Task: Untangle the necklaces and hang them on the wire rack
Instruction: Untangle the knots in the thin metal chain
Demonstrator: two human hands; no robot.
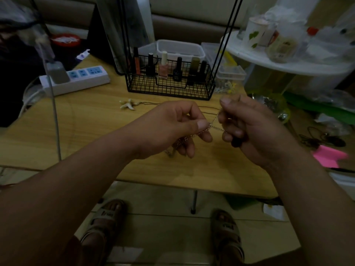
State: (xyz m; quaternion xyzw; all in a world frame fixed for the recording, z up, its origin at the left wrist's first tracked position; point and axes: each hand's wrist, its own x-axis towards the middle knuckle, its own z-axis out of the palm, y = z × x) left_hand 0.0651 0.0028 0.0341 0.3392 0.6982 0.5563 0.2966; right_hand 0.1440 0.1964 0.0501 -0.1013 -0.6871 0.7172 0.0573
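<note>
Home, sofa, nail polish bottles

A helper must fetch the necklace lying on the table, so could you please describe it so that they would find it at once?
On the wooden table, find the black wire rack holding nail polish bottles. Just before its left front corner lies a pale starfish pendant on a thin dark cord. Unlike the metal chain the left hand and right hand pinch, it lies untouched.

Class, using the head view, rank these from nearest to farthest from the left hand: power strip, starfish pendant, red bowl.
1. Starfish pendant, on the table left of the left hand.
2. Power strip, far-left table edge.
3. Red bowl, beyond the table.
</note>
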